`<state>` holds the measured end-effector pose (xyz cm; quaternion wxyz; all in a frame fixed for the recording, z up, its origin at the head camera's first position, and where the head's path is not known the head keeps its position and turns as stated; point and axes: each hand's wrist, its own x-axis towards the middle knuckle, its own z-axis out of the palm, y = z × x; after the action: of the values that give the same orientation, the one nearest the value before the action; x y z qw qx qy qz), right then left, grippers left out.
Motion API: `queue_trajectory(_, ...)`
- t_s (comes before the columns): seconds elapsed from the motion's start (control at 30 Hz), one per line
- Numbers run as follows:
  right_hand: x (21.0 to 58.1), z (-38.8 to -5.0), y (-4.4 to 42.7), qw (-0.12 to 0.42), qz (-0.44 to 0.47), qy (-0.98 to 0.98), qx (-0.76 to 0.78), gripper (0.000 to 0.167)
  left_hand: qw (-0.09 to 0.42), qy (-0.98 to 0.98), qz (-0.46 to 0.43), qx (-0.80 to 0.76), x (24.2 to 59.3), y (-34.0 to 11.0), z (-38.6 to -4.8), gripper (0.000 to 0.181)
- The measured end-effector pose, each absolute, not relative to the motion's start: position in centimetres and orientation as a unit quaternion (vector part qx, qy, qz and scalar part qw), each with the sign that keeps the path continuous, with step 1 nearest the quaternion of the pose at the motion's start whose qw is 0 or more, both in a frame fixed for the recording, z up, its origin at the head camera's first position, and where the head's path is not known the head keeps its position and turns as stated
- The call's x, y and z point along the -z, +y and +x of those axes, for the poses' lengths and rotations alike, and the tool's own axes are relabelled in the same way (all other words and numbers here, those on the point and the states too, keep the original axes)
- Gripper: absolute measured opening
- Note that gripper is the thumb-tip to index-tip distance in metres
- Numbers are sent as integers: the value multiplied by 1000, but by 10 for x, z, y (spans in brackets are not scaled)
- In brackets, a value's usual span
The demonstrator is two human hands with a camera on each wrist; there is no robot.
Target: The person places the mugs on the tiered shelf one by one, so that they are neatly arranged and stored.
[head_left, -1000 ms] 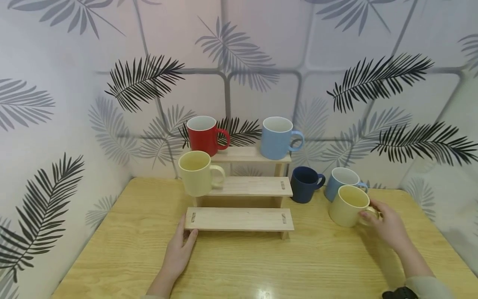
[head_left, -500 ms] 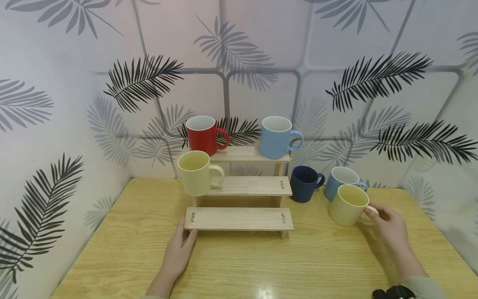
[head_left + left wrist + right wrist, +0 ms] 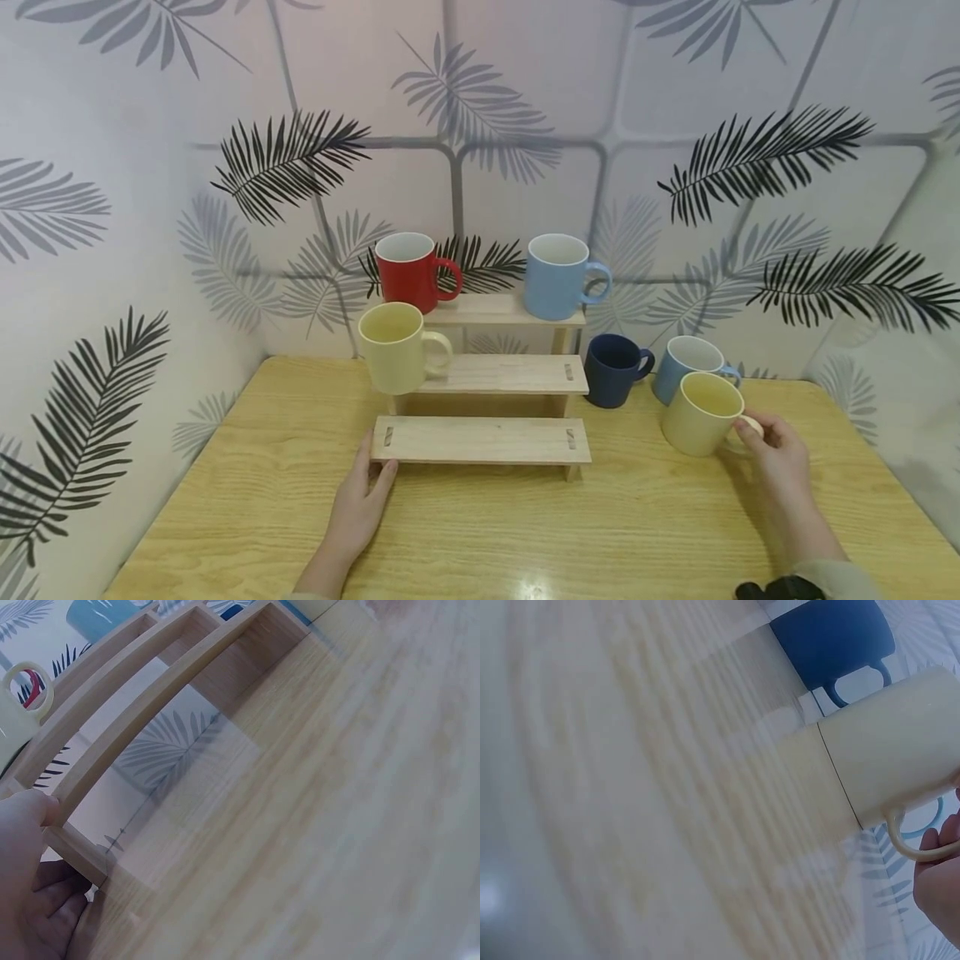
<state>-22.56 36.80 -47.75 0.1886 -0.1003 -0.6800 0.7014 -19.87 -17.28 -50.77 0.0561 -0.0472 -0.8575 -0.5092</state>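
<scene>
My right hand (image 3: 782, 454) pinches the handle of a pale yellow mug (image 3: 697, 417), which stands upright on the table. In the right wrist view, the fingers (image 3: 949, 832) are at that handle. At the left end of a three-step wooden rack (image 3: 480, 439), my left hand (image 3: 360, 504) grips the lowest step. The left wrist view has the thumb (image 3: 30, 806) against the board and the other fingers beside the leg. A second yellow mug (image 3: 392, 350) stands at the left of the middle step. On the top step are a red mug (image 3: 405, 275) and a light blue mug (image 3: 553, 279).
A dark blue mug (image 3: 611, 372) stands on the table (image 3: 480, 533) close to the rack's right side. Another light blue mug (image 3: 682, 367) is just behind the held yellow one, partly hidden by it. A leaf-patterned wall (image 3: 525, 108) rises behind the table.
My right hand has shifted its fingers on the yellow mug's handle, and its wrist has swung slightly left. The mug, the rack and my left hand keep their places.
</scene>
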Motion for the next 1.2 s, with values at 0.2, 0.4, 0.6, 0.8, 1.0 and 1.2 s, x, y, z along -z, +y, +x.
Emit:
queue_trajectory(0.2,472,-225,357,191,-77,-645,-736,12,56,-858,-48,509,508,-173,-199,75)
queue_trajectory(0.4,464,-225,340,215,-114,-599,-763,13,57,-859,-42,508,508,-172,-199,75)
queue_trajectory(0.6,453,-223,328,222,-146,-572,-776,15,61,-858,-41,508,509,-172,-198,74)
queue_trajectory(0.8,442,-217,318,222,-148,-570,-777,19,59,-859,-41,507,509,-172,-198,74)
queue_trajectory(1.0,427,-205,306,227,-133,-570,-778,18,59,-859,-43,506,508,-172,-198,74)
queue_trajectory(1.2,410,-192,292,227,-65,-552,-800,13,65,-861,-44,503,507,-172,-199,73)
